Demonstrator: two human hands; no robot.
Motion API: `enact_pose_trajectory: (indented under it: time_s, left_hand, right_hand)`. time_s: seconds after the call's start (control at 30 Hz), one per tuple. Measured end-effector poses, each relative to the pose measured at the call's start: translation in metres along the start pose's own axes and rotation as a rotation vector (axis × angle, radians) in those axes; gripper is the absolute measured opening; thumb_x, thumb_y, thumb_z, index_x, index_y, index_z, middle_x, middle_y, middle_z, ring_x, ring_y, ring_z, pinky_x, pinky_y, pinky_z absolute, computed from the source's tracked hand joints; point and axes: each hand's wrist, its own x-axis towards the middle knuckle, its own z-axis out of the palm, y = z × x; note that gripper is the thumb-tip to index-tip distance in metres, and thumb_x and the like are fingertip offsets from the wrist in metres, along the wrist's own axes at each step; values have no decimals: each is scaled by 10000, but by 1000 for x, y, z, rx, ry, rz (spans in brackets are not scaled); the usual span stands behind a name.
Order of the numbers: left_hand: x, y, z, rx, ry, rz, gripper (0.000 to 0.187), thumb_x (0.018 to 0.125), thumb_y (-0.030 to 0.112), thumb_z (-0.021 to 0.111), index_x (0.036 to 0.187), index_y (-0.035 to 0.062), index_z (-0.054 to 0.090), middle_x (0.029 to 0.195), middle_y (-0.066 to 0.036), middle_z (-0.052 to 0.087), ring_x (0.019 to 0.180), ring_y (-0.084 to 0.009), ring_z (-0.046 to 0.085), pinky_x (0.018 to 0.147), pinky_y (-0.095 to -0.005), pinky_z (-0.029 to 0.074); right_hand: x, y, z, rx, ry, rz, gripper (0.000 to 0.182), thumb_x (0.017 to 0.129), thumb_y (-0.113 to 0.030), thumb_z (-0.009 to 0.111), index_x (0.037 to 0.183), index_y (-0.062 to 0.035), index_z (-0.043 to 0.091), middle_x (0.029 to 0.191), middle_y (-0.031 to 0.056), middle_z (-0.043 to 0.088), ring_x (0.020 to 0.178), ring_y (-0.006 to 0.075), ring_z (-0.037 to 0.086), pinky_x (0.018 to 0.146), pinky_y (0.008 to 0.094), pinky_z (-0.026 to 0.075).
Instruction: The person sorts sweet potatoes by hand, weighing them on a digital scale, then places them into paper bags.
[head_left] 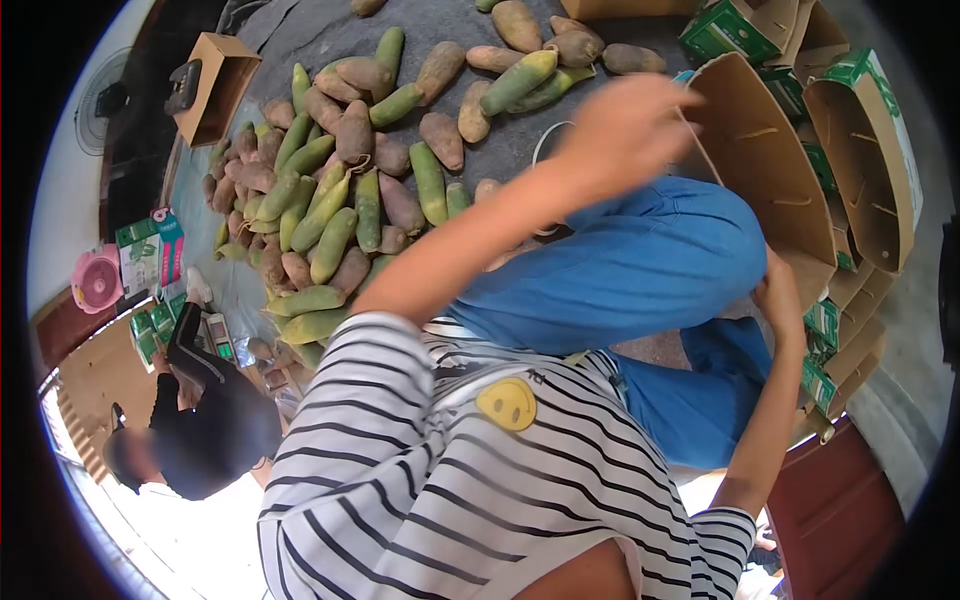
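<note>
My left hand [640, 125] reaches across in front of my raised knee, smeared by motion, beside the near edge of an open cardboard carton [765, 150]. Whether it holds anything, I cannot tell. Down at my right side, my right hand [780, 285] rests against my blue-trousered knee [690, 230], close to the lower part of that carton; its fingers are mostly hidden. Beyond my left arm lies a large heap of long radishes, some green [335, 245] and some reddish and dusty with soil [355, 130].
More open cartons [860, 150] with green printed sides line the right. The radishes lie on a dark ground sheet [290, 45]. At left, another person [215, 430] in black sits near a scale [219, 335], a pink basin [97, 278] and a fan [100, 100]. A cardboard box [215, 90] stands behind the heap.
</note>
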Motion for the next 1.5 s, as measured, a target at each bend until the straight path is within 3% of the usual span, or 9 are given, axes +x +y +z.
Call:
enact_pose_trajectory:
  time_s: [0.2,0.3,0.37,0.5,0.77,1.0,1.17,1.33,1.5]
  left_hand:
    - [-259,-110,-249,1121,-244,-696,444,756,281,717,1068,10,554,1026,-178,595,984,-364,568,827,-465,466]
    - [-338,-101,-314,1134,-663,-1285,564,719,353,747,1078,27,460,1073,-214,587,1052,-386,565,843,-466,485]
    - [-365,-111,-321,1100,-653,-1327,617,676,344,786,1088,28,453,1092,-223,591,1069,-382,567,877,-457,482]
    - [-373,-125,-308,1059,-455,-1363,613,669,307,792,1092,20,453,1061,-225,608,1018,-395,584,857,-465,480]
    - [-112,-31,-125,191,-41,-630,562,731,63,756,1229,-7,507,1144,-115,603,1069,-210,576,930,-337,442]
    - [87,47,70,-105,-145,407,598,655,227,787,1147,8,525,1120,-174,595,1067,-351,561,902,-407,458]
    - [88,15,141,217,-1058,116,540,746,300,746,1171,38,539,1052,-163,640,1018,-353,598,854,-448,481]
    - [63,-16,45,-79,-404,102,453,847,237,673,1241,50,549,1083,-138,648,984,-256,636,829,-348,505]
    - [-82,-123,-93,347,-320,-620,303,868,265,616,1042,19,593,950,-183,663,902,-331,645,752,-404,502]
  right_hand:
    - [4,0,-1,105,9,60,236,866,39,500,1089,-29,540,919,200,613,846,359,593,767,338,461]
    - [6,-5,-4,125,-34,144,244,863,24,519,1099,-33,541,929,191,614,867,356,595,779,358,467]
    - [5,-1,-3,57,-7,76,246,864,6,531,1105,-39,542,950,196,615,891,371,592,788,378,469]
    - [-2,10,-1,-39,26,27,256,868,-51,566,1123,-52,541,1017,213,612,955,414,568,801,423,463]
    - [2,23,1,-82,57,2,273,883,-115,575,1142,-29,561,1071,209,616,1003,401,566,826,456,460]
    - [4,24,-1,-114,25,32,298,878,-124,583,1160,-29,561,1038,229,626,991,408,580,821,463,464]
    - [6,18,-5,-83,21,23,259,856,-124,604,1098,-40,566,1000,234,619,958,426,570,794,463,456]
    - [8,14,-5,16,-50,26,263,857,-60,582,1119,-43,571,1016,210,620,982,405,568,814,430,454]
    - [7,6,-2,105,-48,27,265,866,-27,549,1130,-42,567,1046,185,618,985,370,577,836,393,453]
